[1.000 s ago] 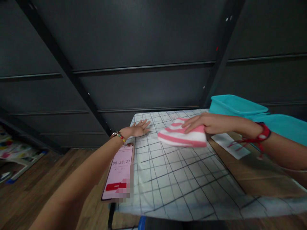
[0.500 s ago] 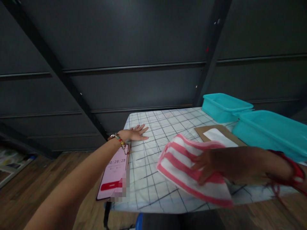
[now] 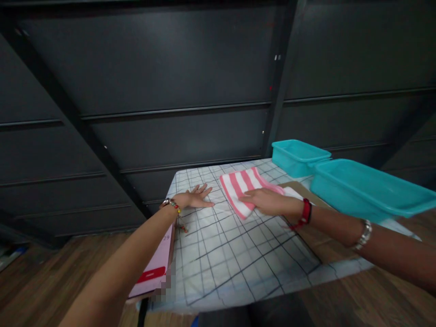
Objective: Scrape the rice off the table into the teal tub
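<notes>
A pink and white striped cloth (image 3: 241, 186) lies on the white grid-patterned table cover (image 3: 231, 254), toward the far side. My right hand (image 3: 264, 201) presses flat on the cloth's near edge, fingers stretched out. My left hand (image 3: 195, 198) rests flat on the cover at the far left corner, fingers spread, with a beaded bracelet at the wrist. Nothing is gripped in either hand.
A phone (image 3: 155, 268) with a pink timer screen lies at the table's left edge under my left forearm. Two teal plastic tubs (image 3: 299, 156) (image 3: 364, 190) stand at the right. A brown board with white paper (image 3: 299, 193) lies by the cloth. A dark panelled wall stands behind.
My right hand has slid the striped cloth from the near right part of the table back toward the far side. My left hand has stayed flat in place.
</notes>
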Available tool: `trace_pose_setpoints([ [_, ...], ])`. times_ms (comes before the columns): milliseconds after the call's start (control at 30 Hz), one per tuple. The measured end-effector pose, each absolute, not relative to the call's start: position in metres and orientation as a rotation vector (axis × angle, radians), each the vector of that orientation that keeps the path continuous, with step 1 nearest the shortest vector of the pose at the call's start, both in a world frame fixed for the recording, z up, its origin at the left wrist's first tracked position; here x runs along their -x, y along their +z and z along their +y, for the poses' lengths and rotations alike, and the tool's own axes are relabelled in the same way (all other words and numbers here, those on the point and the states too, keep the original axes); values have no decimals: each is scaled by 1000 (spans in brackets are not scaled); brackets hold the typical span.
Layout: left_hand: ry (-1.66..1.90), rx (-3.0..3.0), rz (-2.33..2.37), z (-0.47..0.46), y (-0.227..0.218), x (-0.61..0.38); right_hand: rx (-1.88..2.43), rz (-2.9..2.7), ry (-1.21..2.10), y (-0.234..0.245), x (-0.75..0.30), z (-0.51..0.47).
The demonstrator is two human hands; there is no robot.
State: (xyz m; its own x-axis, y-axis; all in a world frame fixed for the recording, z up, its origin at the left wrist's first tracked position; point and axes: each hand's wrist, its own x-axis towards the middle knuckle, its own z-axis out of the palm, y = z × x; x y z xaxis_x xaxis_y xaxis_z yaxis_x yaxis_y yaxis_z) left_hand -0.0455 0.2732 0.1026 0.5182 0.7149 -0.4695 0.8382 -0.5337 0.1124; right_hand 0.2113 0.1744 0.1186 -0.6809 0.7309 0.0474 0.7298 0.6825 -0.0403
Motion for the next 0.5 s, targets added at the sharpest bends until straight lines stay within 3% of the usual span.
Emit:
trace_pose_setpoints([
  [233, -529, -2435, 1271, 286, 95, 56, 951, -2876, 98, 100, -237, 74],
  [500, -505, -2478, 1305, 276, 100, 46, 879, -2960, 206, 101, -223, 59],
])
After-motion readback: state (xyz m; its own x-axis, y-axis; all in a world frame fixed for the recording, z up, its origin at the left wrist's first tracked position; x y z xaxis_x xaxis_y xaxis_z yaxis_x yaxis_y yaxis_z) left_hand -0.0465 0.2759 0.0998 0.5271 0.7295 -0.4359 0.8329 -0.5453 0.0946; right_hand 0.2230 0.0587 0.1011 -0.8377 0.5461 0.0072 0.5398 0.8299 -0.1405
